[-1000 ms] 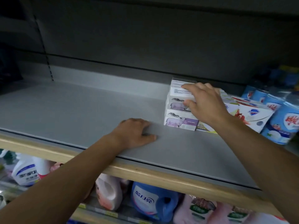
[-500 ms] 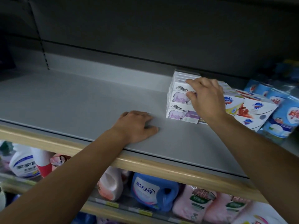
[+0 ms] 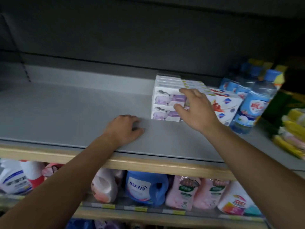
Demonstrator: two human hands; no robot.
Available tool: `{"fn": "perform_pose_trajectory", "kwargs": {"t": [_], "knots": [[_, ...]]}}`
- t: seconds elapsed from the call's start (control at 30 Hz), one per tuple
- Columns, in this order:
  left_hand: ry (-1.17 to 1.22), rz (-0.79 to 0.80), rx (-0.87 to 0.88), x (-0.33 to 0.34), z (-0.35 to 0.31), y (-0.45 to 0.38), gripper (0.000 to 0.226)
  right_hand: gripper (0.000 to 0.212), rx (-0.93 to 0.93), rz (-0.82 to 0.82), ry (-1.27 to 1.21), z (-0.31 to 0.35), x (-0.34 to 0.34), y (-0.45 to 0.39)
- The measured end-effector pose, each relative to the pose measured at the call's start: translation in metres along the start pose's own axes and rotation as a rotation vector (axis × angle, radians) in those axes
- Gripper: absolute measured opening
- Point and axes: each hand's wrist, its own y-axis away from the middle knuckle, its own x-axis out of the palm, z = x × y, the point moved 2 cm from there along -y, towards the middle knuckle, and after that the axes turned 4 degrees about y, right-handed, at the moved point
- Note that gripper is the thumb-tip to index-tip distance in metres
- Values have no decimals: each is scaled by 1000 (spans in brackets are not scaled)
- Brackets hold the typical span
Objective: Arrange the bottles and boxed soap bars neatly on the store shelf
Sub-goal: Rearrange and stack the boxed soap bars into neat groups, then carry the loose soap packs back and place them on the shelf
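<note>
A stack of white and purple soap boxes (image 3: 165, 103) stands two high on the grey shelf (image 3: 66, 113), in rows running to the back wall. To their right are white and red soap boxes (image 3: 226, 104), then blue-labelled bottles (image 3: 257, 103). My right hand (image 3: 196, 109) hovers at the front right of the purple stack with fingers spread, forefinger at its top edge and thumb by the lower box. Whether it touches them I cannot tell. My left hand (image 3: 123, 128) rests on the shelf left of the stack, fingers loosely curled, holding nothing.
The shelf's left half is bare grey surface. A wooden front edge (image 3: 148, 164) runs below my arms. Yellow packets (image 3: 290, 134) lie at the far right. Detergent jugs and pink refill pouches (image 3: 145, 187) fill the shelf underneath.
My right hand has loosened from gripping the top of the purple stack and now has its fingers spread at the stack's front. The left hand has stayed in place.
</note>
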Motion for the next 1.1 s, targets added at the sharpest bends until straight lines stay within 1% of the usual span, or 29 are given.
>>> {"fn": "perform_pose_trajectory", "kwargs": {"t": [0.07, 0.13, 0.2, 0.27, 0.3, 0.37, 0.43, 0.47, 0.53, 0.63, 0.73, 0.83, 0.93, 0.97, 1.03, 1.1], "knots": [[137, -51, -25, 2, -19, 2, 36, 53, 67, 2, -74, -14, -13, 30], [297, -81, 2, 12, -52, 3, 28, 51, 141, 1, -111, -33, -27, 60], [427, -51, 67, 29, -93, 4, 24, 50, 204, -40, -101, -58, -46, 87], [490, 6, 141, 50, -135, 3, 26, 48, 264, -112, -38, -89, -71, 108], [475, 39, 173, 60, -155, 2, 29, 47, 284, -156, 13, -105, -85, 117], [364, 100, 265, 80, -193, 1, 38, 45, 311, -260, 121, -138, -114, 132], [269, 143, 370, 97, -229, 1, 47, 45, 339, -322, 216, -168, -136, 143], [229, 161, 410, 104, -245, 0, 52, 47, 354, -323, 266, -183, -144, 145], [139, 195, 455, 116, -270, -1, 64, 51, 385, -271, 369, -211, -153, 145], [28, 213, 460, 127, -285, -4, 73, 58, 423, -162, 452, -243, -153, 134], [63, 207, 462, 131, -281, -4, 83, 56, 486, -96, 435, -264, -146, 130], [128, 192, 456, 129, -278, -5, 89, 44, 462, -155, 431, -275, -140, 134], [182, 198, 422, 129, -281, -8, 81, 35, 419, -268, 400, -280, -143, 134], [227, 201, 393, 128, -283, -10, 73, 34, 414, -298, 382, -282, -146, 133], [364, 174, 338, 126, -292, -17, 50, 32, 410, -345, 338, -283, -149, 130], [587, 183, 274, 120, -310, -24, 31, 30, 414, -392, 261, -283, -152, 131]]}}
